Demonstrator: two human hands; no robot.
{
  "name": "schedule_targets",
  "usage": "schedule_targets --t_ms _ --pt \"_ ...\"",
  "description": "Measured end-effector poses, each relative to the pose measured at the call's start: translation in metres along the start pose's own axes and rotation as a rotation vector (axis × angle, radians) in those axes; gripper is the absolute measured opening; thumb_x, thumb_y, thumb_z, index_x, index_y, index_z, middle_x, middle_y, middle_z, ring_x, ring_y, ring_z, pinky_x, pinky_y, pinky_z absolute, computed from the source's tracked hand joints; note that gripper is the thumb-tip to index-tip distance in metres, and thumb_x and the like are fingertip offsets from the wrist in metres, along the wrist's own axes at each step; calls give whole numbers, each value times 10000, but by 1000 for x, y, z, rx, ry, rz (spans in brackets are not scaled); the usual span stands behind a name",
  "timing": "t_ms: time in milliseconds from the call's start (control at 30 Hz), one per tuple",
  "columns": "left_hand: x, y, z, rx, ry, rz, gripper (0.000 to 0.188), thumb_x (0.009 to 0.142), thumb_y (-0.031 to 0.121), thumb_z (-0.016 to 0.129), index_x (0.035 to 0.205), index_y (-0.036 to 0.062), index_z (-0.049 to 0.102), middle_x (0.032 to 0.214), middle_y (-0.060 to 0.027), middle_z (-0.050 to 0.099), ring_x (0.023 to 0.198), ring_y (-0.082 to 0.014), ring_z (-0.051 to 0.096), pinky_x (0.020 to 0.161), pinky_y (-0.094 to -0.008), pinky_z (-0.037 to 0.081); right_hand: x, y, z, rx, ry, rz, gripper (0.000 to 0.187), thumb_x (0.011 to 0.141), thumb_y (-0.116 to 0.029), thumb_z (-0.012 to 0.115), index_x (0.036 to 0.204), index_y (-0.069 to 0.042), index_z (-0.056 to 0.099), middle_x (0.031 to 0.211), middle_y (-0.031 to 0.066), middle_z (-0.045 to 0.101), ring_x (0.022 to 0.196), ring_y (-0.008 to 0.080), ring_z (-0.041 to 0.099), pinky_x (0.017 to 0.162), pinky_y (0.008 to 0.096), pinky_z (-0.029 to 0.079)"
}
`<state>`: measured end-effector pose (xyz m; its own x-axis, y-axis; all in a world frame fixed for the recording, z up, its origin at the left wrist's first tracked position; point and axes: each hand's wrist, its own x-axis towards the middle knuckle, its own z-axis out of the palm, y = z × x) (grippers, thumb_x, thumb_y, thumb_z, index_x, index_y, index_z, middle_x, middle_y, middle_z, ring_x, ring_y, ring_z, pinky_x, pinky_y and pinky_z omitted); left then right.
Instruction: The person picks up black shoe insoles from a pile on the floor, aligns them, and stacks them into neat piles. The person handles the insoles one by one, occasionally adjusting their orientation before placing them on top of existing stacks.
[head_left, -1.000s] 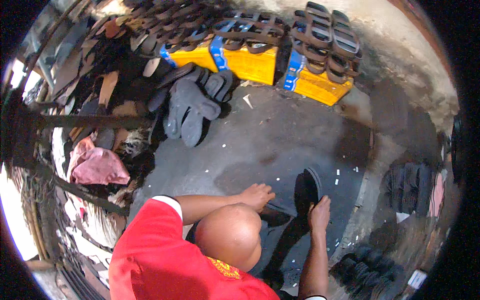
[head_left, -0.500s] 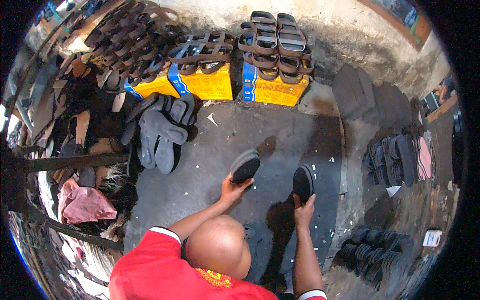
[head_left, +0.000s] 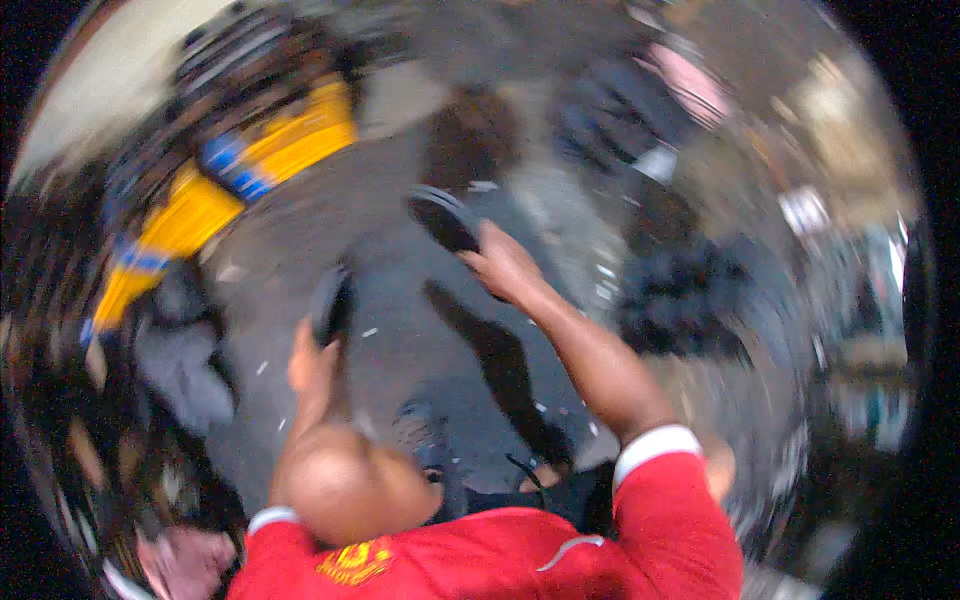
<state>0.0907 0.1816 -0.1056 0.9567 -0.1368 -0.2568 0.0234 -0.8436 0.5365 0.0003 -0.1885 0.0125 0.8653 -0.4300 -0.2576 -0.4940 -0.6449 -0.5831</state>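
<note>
My left hand (head_left: 312,362) is closed around the near end of a thick black shoe sole (head_left: 334,303), held upright over the dark floor mat and seen nearly edge-on. Farther forward and to the right, my right hand (head_left: 508,268) grips a second black sole (head_left: 443,218) by one end, thumb and fingers on either side. This one tilts to the far left and shows a grey edge. The two soles are apart from each other. Motion blur hides the finer detail of both.
Yellow-and-blue boxes (head_left: 300,132) stand at the far left, with dark sandals on top. Grey soles (head_left: 190,375) lie in a heap at the left. Rows of dark soles (head_left: 690,300) are on the right, pink soles (head_left: 690,88) farther back. A pink cloth (head_left: 190,562) lies near left.
The whole view has swung to the right, so the boxes and grey soles now appear farther left. My right hand has reached forward with its sole; both hands keep their hold.
</note>
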Motion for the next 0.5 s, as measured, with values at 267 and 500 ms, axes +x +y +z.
schedule_targets --t_ms 267,500 --pt "28 -46 28 -209 113 188 705 858 223 804 1474 36 516 1288 -213 678 1177 -327 654 1026 -391 490 -179 46 -319 216 558 123 690 873 -412 811 1365 12 576 1177 154 704 1050 234 688 893 364 557" --pt "50 -64 41 -156 146 166 738 850 217 811 1481 7 493 1287 -233 671 1185 -336 647 1032 -394 485 -330 161 -373 763 925 603 513 932 -353 782 1241 32 643 1008 114 739 804 199 725 731 368 599"
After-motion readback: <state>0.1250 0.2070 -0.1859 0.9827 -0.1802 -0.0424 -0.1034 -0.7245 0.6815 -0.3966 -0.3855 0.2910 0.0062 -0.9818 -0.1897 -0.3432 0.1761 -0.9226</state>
